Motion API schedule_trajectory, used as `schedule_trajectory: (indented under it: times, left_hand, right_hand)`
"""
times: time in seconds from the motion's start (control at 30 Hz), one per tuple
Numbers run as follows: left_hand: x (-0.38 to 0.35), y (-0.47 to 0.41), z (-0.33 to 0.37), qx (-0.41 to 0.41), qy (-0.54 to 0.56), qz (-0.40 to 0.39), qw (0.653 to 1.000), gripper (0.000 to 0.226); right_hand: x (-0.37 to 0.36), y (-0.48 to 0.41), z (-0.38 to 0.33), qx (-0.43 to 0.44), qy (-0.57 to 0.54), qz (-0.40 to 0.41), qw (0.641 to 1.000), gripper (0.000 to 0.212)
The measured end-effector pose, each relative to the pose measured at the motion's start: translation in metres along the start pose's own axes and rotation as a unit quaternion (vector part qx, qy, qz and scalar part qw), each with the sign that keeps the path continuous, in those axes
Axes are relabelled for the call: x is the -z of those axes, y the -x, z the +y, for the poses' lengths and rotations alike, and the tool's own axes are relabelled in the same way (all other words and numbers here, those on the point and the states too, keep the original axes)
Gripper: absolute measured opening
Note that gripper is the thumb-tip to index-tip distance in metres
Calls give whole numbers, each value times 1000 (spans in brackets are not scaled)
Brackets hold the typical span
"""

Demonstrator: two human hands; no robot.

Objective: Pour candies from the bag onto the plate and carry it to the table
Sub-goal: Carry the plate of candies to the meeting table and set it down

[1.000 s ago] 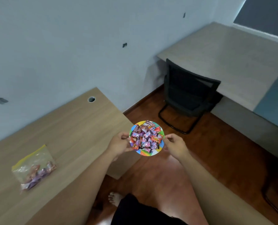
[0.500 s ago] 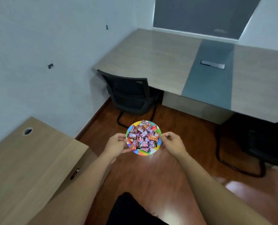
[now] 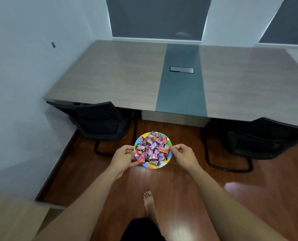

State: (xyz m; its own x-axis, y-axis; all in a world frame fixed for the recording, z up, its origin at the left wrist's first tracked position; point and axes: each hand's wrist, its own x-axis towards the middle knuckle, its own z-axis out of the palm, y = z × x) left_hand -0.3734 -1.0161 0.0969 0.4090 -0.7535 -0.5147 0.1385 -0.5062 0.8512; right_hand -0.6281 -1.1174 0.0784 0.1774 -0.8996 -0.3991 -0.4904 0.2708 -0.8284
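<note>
A round rainbow-coloured plate (image 3: pixel 153 165) heaped with wrapped candies (image 3: pixel 152 149) is held in the air over the wooden floor. My left hand (image 3: pixel 124 156) pinches its left rim and my right hand (image 3: pixel 183 154) pinches its right rim. Straight ahead stands a large table (image 3: pixel 120 72) with a wood-look top and a grey-green centre strip. The candy bag is out of view.
Two black chairs (image 3: pixel 99 119) (image 3: pixel 259 138) are pushed under the big table's near edge, with a gap of floor between them. A cable hatch (image 3: pixel 181 69) sits in the table's strip. A light wooden desk corner (image 3: pixel 14 220) is at lower left. My bare foot (image 3: pixel 149 202) is on the floor.
The view has swung right, away from the light desk and the bag, to face the large table squarely. Both hands still carry the plate, which is closer to that table.
</note>
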Motion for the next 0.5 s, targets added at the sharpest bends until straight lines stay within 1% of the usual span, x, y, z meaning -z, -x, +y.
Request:
schedule_trajectory:
  times: [0.13,0.27,0.5]
  left_hand:
    - [-30,-50,28,6,-10,-12,1000,21]
    - [-57,-105,56,2,-31,-33,999,20]
    - [-107,-188,95,1,-61,-70,996,19]
  right_hand:
    - [19,-62,3,-13,-10,18,1000,30]
    - [37,-95,-30,-41,-22,39,998,19]
    - [70,-168,-42,-70,-66,75,993,16]
